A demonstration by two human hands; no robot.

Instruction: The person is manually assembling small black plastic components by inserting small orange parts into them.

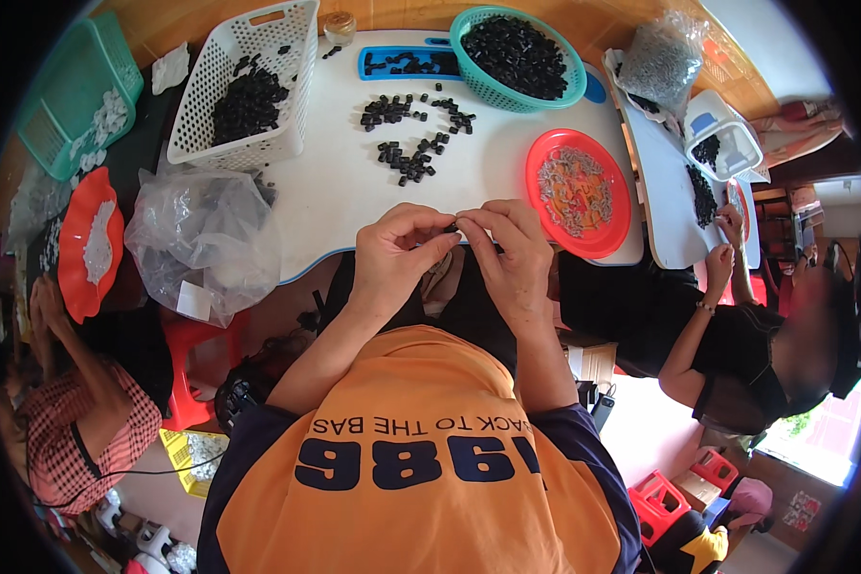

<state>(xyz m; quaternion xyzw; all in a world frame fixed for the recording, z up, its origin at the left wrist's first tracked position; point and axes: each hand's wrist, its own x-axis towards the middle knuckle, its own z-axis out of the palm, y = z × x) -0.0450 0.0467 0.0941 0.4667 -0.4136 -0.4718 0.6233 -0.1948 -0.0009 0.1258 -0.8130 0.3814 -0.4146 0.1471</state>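
Note:
Just off the table's near edge, my left hand point(397, 251) pinches a small black plastic piece point(452, 228) between thumb and forefinger. My right hand point(510, 251) meets it there, thumb and fingers pressed together; whatever they grip is too small to name. Beyond my hands, small black cylindrical pieces point(413, 163) lie scattered in loose groups on the white table point(330, 206). To the right, a red plate point(538, 196) holds many small, thin greyish parts.
A white perforated basket point(301, 105) and a teal basket point(469, 81), both with black pieces, stand at the back beside a blue tray point(365, 63). A clear plastic bag point(201, 239) lies at left. People sit on both sides; a red stool point(187, 373) stands lower left.

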